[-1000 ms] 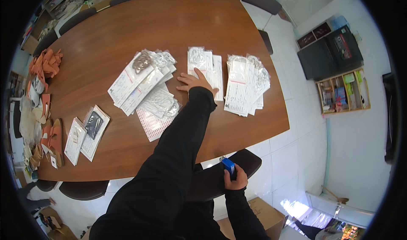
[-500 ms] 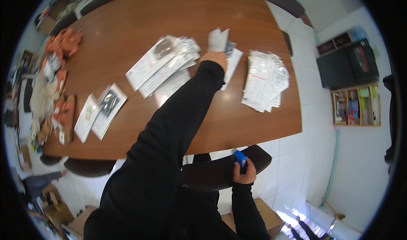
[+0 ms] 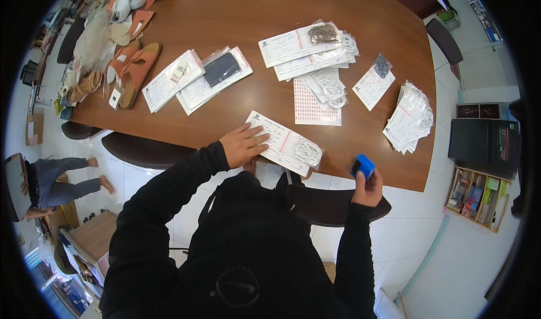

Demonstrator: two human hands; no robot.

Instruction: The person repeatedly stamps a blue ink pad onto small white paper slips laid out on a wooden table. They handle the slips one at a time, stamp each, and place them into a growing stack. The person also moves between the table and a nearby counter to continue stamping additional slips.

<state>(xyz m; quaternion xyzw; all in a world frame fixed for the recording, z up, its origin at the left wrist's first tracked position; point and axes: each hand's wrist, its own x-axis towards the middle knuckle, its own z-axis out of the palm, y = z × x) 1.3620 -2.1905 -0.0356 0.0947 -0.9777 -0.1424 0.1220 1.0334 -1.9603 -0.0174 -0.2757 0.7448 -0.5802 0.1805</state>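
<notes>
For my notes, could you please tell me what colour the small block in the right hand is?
Blue, with a black side; the small block shows best in the head view.

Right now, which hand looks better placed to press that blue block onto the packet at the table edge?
The right hand: it already holds the blue block just beside the packet, while the left hand lies flat on it.

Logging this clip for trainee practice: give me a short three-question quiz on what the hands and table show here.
1. True or false: the left hand rests on a clear plastic packet with a white printed card.
2. What does the right hand hold? A) small blue block B) scissors C) orange sandal
3. Where does that packet lie on the brown wooden table?

Key: 1 true. 2 A. 3 At the near edge, in front of the person.
</notes>
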